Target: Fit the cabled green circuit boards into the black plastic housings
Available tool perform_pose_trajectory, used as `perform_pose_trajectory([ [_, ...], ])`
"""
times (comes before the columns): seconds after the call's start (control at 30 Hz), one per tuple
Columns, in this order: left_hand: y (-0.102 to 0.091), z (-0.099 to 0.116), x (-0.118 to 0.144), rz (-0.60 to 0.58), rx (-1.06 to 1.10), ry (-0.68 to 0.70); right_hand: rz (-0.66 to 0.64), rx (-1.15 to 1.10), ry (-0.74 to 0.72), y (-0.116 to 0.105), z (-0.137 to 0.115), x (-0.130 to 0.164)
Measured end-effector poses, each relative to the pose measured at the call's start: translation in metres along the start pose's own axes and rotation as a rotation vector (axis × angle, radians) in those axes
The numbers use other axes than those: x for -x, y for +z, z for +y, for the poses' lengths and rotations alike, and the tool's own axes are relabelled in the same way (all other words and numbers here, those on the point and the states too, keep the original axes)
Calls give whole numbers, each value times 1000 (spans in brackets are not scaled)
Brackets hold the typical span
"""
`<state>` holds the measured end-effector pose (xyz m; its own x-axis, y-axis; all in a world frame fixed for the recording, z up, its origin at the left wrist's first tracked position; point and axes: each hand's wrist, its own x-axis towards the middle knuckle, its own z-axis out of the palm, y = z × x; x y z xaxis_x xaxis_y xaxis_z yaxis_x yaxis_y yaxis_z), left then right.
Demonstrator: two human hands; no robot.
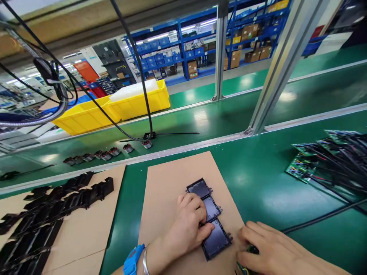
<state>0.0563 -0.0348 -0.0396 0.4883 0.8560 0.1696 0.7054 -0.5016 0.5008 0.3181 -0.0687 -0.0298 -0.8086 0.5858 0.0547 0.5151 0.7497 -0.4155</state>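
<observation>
1. Three black casings [217,241] lie in a row, their open sides up, along the right edge of a cardboard sheet [166,198] on the green worktop [252,175].
2. The left hand [191,218] rests over the left sides of the casings, fingers bent, thumb spread onto the nearest one; I cannot tell whether it grips or merely steadies them.
3. The right hand [262,244], at the sheet's right edge near its close end, has fingers and thumb closed around a small circuit board [254,249], mostly hidden.
4. A black cable [321,216] runs from that hand towards the worktop's right edge, where wired boards [301,167] are heaped.
5. Black plastic parts [86,198] cover much of a second cardboard sheet [83,244] at the worktop's left.
6. Small metal cylinders [106,156] stand just beyond the far metal rail [183,152].
</observation>
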Motion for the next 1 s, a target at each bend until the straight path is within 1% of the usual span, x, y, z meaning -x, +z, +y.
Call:
perform_pose_trajectory([
  [0.07, -2, 2, 2, 40, 19, 9, -59, -41, 85, -7, -3, -1],
  [0.13, -10, 13, 5, 105, 76, 11, -128, -125, 150, -15, -9, -6],
  [0.17, -15, 20, 7, 113, 136, 3, -153, -177, 156, -19, -12, -10],
  [0.2, -19, 28, 10, 90, 213, -7, -162, -230, 146, -22, -15, -15],
  [0.23, -23, 36, 13, 37, 296, -18, -150, -273, 128, -25, -17, -22],
  [0.3, -26, 49, 21, -81, 416, -46, -77, -313, 85, -29, -19, -35],
  [0.33, -26, 52, 25, -103, 428, -63, -39, -316, 64, -31, -18, -40],
  [0.37, -24, 53, 29, -86, 409, -79, -14, -317, 55, -32, -16, -45],
  [0.4, -22, 52, 33, -41, 369, -98, -2, -320, 61, -33, -13, -48],
  [0.5, -14, 45, 41, 106, 211, -141, 11, -343, 137, -34, -4, -51],
  [0.57, -10, 41, 42, 161, 135, -162, 33, -308, 186, -31, -5, -51],
  [0.6, -8, 41, 41, 173, 114, -177, 44, -258, 186, -28, -8, -53],
  [0.7, -5, 44, 36, 157, 148, -221, 74, 22, 93, -17, -26, -62],
  [0.77, -6, 46, 34, 126, 199, -262, 47, 172, 14, -14, -35, -69],
  [0.8, -8, 47, 34, 111, 217, -282, 21, 200, -17, -14, -37, -72],
  [0.87, -11, 46, 37, 69, 228, -312, -25, 188, -64, -18, -33, -75],
  [0.93, -12, 44, 43, 15, 209, -322, -56, 153, -107, -23, -23, -75],
  [1.0, -9, 40, 48, -24, 140, -314, -94, 129, -125, -25, -11, -76],
])
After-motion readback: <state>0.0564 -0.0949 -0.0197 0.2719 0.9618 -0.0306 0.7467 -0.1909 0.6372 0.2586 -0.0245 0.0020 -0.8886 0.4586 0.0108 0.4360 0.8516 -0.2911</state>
